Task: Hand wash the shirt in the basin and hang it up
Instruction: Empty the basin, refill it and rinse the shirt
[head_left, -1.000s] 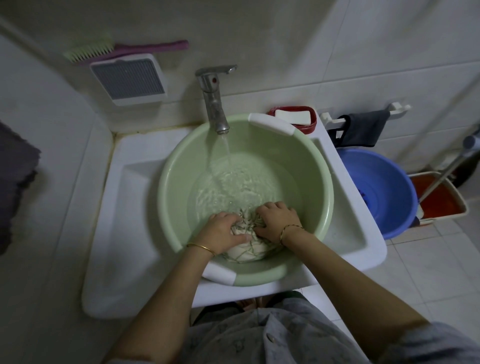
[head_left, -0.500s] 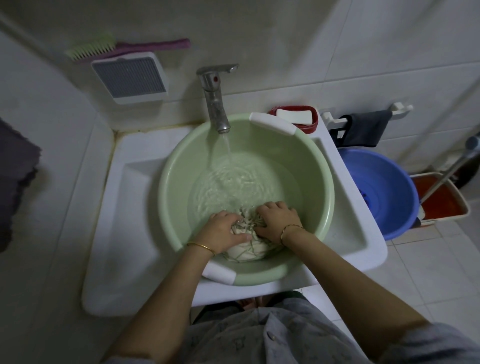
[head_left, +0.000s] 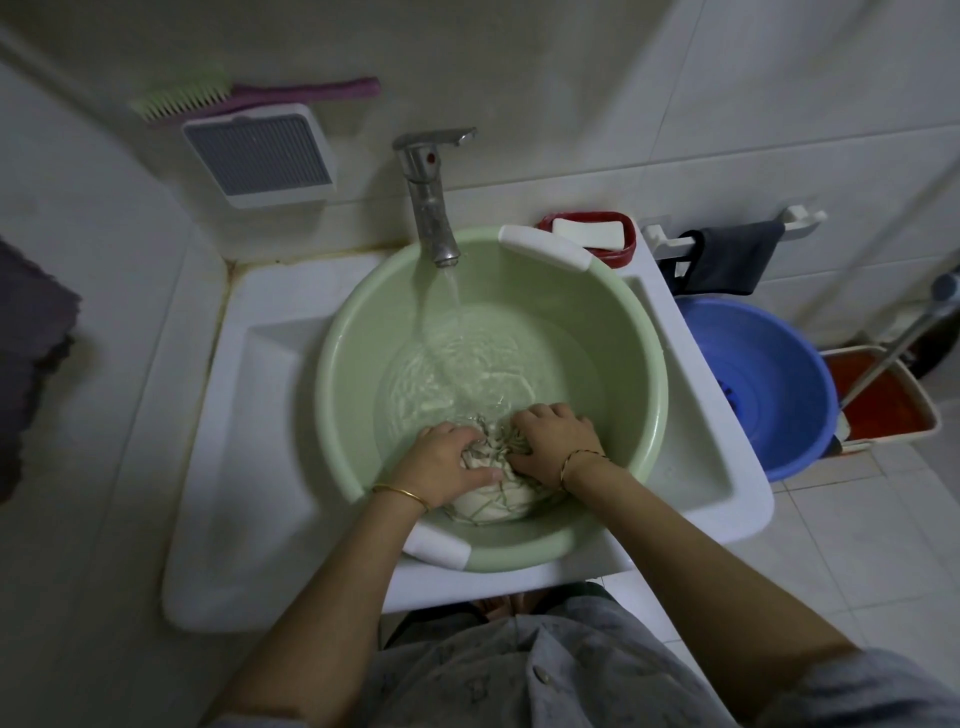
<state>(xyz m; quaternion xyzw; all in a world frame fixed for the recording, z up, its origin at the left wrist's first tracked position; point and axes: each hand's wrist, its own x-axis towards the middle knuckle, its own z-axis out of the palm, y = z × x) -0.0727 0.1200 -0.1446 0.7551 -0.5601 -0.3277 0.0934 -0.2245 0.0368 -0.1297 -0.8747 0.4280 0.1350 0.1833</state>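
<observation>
From the head view, the pale green basin sits in the white sink at the centre of the frame, its far rim tucked under the tap, so the running stream drops straight into the shallow water rather than into the sink. The shirt, a light fabric with thin greenish stripes, is bunched into a wet lump at the near wall of the basin, just below frame centre, partly out of the water. That spot is probably chosen because it is closest to the body and lets the arms bear down. The left hand has its fingers curled over the left side of the bundle with the thumb laid across the cloth. The right hand clenches the right side, its fingertips dug into the folds. The two hands almost meet on top of the lump, a grip that suits rubbing or kneading fabric against fabric. In the judgement of these frames, the washing is mid-way, with wringing and hanging not yet begun. A bar of soap lies in a red dish at the sink's upper right corner, within easy reach. A blue basin stands on the floor at right, and a brush rests on a vent in the upper left.
</observation>
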